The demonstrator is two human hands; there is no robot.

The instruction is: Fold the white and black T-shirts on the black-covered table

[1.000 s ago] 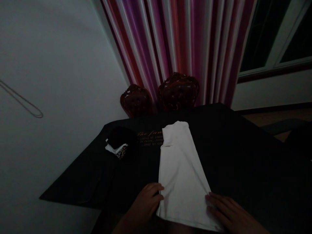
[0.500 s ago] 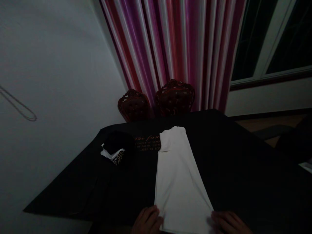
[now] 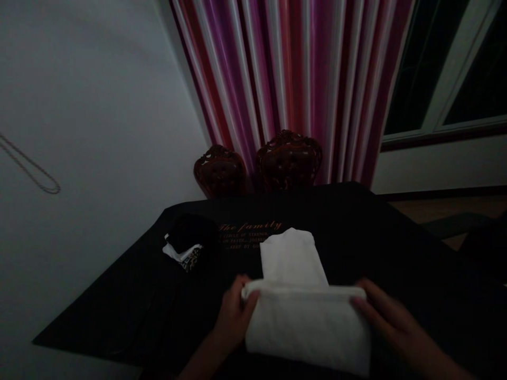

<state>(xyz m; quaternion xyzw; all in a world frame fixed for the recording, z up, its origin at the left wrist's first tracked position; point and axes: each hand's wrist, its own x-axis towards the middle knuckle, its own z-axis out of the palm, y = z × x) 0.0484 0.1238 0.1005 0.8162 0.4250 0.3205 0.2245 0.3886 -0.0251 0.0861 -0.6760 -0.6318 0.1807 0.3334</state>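
A white garment, most likely a shirt (image 3: 293, 258), lies lengthwise on the dark table, its near part folded up over itself. My left hand (image 3: 233, 309) grips the left end of the folded edge, thumb toward me and fingers behind the cloth. At the right end of that same edge, my right hand (image 3: 382, 309) pinches the cloth between thumb and fingers. The edge is held raised and stretched between both hands, and the near part of the cloth hangs down toward me. The far end of the garment rests flat on the table.
A black tablecloth (image 3: 206, 327) with printed lettering covers the table. On its left lies a dark bundle (image 3: 190, 232) with a white and patterned piece (image 3: 182, 254). Two carved chairs (image 3: 291, 158) stand behind the far edge, before a striped curtain (image 3: 293, 68). A wall is on the left.
Both hands have lifted the garment's near edge and carried it away from me, folding the cloth over. The garment now looks shorter, and more of the printed lettering shows.
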